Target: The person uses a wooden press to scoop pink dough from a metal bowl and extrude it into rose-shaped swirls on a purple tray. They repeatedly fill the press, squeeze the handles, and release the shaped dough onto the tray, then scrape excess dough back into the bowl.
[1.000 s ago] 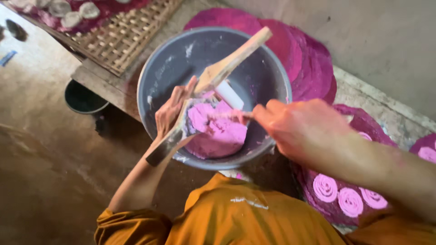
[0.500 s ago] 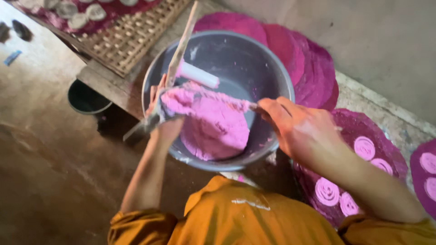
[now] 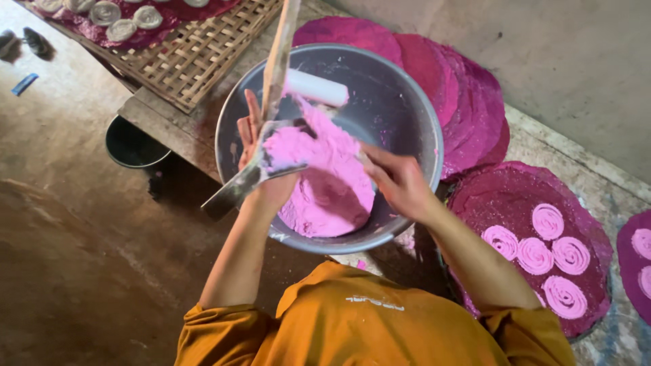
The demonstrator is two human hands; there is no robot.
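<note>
Right hand [image 3: 397,183] nearest, fingers curled, tips pressed into soft pink dough [image 3: 325,179] inside round grey metal bowl [image 3: 407,102]. Left hand [image 3: 261,159], fingers spread open, cradles a flat metal press [image 3: 234,190] loaded with dough. Beyond: woven bamboo tray [image 3: 196,47].

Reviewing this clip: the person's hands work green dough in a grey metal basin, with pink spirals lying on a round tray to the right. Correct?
Not quite. The dough is pink, not green, as the head view shows. The rest holds: both the left hand and right hand work it in the grey metal basin, and pink spirals lie on the round tray to the right.
</note>
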